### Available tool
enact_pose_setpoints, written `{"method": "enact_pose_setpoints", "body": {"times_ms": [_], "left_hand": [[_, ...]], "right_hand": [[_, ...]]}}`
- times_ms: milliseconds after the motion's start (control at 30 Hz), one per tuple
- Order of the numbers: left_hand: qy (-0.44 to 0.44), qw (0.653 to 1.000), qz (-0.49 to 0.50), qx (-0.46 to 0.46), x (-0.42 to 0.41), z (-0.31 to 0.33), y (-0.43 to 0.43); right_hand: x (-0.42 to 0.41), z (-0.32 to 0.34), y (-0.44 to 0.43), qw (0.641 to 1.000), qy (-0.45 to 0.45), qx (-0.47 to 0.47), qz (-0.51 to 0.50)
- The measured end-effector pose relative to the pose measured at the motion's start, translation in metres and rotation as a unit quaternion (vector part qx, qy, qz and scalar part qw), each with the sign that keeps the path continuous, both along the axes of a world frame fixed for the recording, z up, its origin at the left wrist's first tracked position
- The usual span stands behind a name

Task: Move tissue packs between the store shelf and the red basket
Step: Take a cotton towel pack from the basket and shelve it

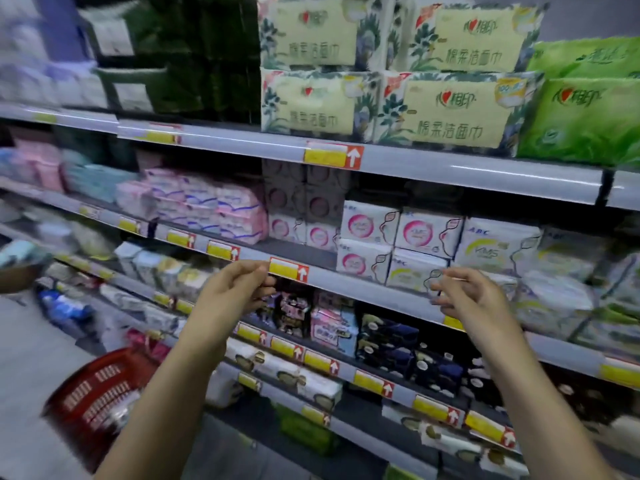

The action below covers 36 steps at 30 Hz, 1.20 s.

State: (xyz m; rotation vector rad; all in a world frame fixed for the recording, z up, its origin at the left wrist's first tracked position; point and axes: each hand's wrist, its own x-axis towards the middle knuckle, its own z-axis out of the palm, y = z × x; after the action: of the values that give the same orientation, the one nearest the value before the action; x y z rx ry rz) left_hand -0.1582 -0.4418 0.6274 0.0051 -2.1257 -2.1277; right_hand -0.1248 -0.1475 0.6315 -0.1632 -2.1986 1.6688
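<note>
Both hands are raised toward the shelves, empty: the left hand (239, 284) has fingertips drawn loosely together, the right hand (474, 299) is spread. The tissue packs (440, 109) lie above and far, long sides left to right, closer to the right hand. The red basket (100, 403) sits low, near left.

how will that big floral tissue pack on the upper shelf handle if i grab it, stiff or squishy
The floral tissue pack probably gives under the fingers: its wrapper looks like soft printed film. It is likely light for its bulk, being tissue. The glossy film may be a little slippery, and another pack sits on top, so that one could shift.
</note>
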Motion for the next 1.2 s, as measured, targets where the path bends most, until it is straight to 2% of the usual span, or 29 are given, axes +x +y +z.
{"method": "enact_pose_setpoints", "body": {"times_ms": [333, 700, 900, 1000, 1200], "left_hand": [[-0.061, 0.998, -0.016, -0.032, -0.018, -0.042, -0.099], [-0.143, 0.989, -0.018, -0.013, -0.046, -0.112, -0.104], [-0.199, 0.980, 0.023, -0.016, -0.055, -0.185, -0.093], [-0.240, 0.970, 0.041, -0.002, -0.066, -0.237, -0.091], [-0.298, 0.953, 0.038, -0.035, -0.078, -0.347, -0.085]], "right_hand": [[-0.023, -0.055, -0.103, 0.996, -0.069, -0.058, -0.019], [-0.044, -0.126, -0.115, 0.987, -0.150, -0.050, -0.039], [-0.057, -0.211, -0.117, 0.971, -0.228, -0.061, -0.044], [-0.065, -0.264, -0.119, 0.961, -0.265, -0.070, -0.043], [-0.082, -0.376, -0.118, 0.943, -0.318, -0.072, -0.057]]}}
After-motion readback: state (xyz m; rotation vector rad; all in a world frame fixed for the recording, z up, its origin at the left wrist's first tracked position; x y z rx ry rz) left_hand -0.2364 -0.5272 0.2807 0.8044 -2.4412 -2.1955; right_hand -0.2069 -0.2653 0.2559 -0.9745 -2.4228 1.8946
